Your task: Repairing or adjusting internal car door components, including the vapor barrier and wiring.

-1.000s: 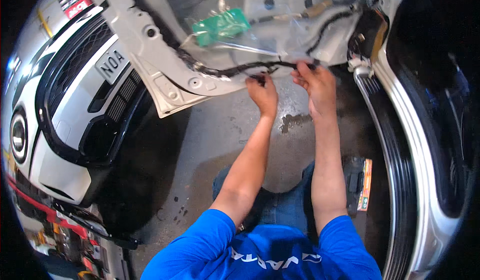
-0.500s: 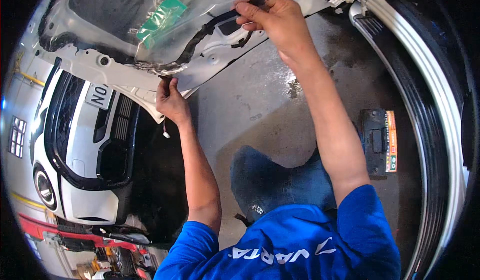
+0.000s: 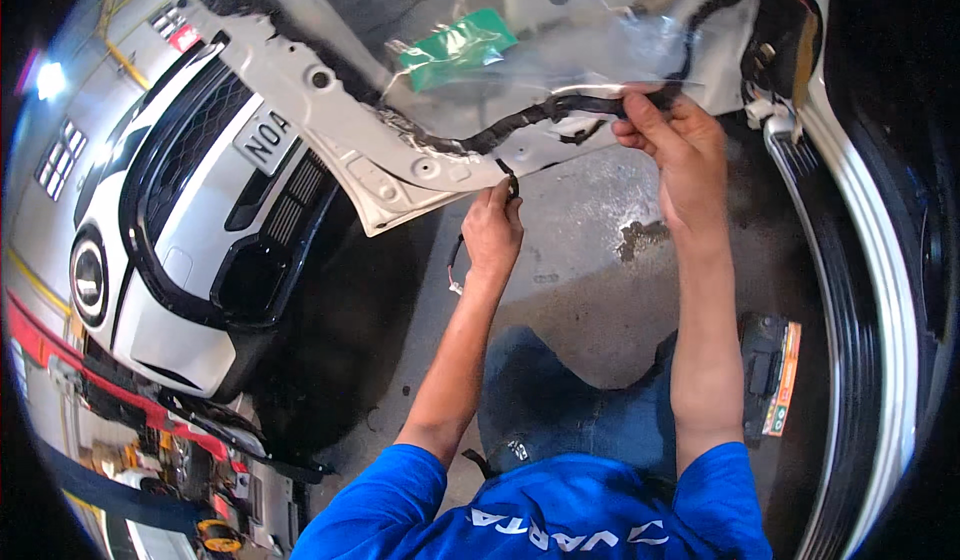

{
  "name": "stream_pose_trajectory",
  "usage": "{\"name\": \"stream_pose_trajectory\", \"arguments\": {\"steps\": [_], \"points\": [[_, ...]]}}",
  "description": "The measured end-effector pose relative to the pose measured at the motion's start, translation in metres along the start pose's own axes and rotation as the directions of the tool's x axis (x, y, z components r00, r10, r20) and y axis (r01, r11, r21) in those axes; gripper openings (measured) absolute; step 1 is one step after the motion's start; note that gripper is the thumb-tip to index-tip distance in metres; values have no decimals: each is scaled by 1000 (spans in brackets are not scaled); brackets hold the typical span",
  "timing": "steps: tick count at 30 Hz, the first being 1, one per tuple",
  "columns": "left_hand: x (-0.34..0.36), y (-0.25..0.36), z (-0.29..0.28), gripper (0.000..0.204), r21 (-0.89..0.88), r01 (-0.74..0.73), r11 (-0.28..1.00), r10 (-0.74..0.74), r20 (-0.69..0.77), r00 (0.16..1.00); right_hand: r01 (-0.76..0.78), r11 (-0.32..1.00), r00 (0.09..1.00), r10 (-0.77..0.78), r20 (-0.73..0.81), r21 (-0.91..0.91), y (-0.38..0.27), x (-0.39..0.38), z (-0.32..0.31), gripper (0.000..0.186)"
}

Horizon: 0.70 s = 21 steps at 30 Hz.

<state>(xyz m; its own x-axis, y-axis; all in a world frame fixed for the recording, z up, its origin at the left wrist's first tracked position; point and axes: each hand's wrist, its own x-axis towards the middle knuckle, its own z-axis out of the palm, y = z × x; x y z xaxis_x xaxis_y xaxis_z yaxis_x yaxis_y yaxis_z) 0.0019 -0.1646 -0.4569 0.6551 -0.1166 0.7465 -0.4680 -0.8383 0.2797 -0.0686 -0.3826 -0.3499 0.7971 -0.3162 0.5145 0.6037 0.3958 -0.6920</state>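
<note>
One small black piece (image 3: 512, 184) was pinched in the grip of the left hand (image 3: 490, 232), at the lower edge of the pale car door (image 3: 283, 64); a thin dark wire (image 3: 454, 257) hung beside that hand. The grip of the right hand (image 3: 692, 165) clasped the black strip (image 3: 487, 142) running across the door's inner face, along the clear sheet (image 3: 565, 72) with its green patch (image 3: 460, 50)

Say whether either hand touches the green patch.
No, the right hand is at the black strip, the left hand near the door, away from the green patch.
</note>
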Motion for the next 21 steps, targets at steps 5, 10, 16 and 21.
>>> {"name": "stream_pose_trajectory", "arguments": {"steps": [5,10,16,21], "points": [[34,-34,-46,20,61,-233,971,241,-213,947,87,996,994,-87,64,7,-22,9,14,17],[45,-73,-82,23,92,-187,978,202,-200,959,61,997,997,-63,40,56,-14,17,14,17],[54,-65,-73,16,-76,-161,984,140,-228,964,8,994,1000,-7,-11,112,2,12,7,17],[52,-71,-70,11,-68,-21,997,4,-230,973,-4,996,999,8,-46,93,9,8,1,17]]}}
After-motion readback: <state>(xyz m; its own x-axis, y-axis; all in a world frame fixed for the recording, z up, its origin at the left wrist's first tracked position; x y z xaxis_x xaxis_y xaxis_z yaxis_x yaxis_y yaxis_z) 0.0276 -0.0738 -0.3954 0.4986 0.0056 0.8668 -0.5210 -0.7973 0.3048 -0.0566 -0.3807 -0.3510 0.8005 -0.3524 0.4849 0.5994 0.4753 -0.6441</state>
